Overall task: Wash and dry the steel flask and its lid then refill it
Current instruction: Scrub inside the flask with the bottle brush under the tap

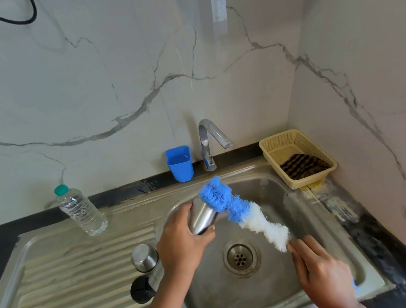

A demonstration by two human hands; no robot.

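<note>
Left hand (183,236) reached in from lower centre over the near-left rim of the sink (265,191), forearm angled up and to the right, fingers and thumb curled round the steel flask (203,217); flask held tilted above the basin, its far end pointing up and away toward the back of the sink. Right hand (323,271) entered from the lower right, wrist bent inward, fingers closed round the handle of the bottle brush (242,214), thumb lying along the top toward the bristles. Brush slanted from that hand up and left across the basin, white bristles nearest the hand, blue bristles at the flask's far end; whether any bristles sat inside the flask could not be told. Blue handle tip visible below the right hand. Steel lid (144,257) and black inner cap (141,289) lay on the ridged drainboard (70,283), just left of the left forearm. Drain (240,257) open at the basin centre. Behind the sink: tap (212,141), blue cup (179,164), clear water bottle (80,210) with green cap standing upright at the back of the drainboard, and a beige basket (274,146) holding a striped cloth (303,165) on the dark tabletop (367,230)
</note>
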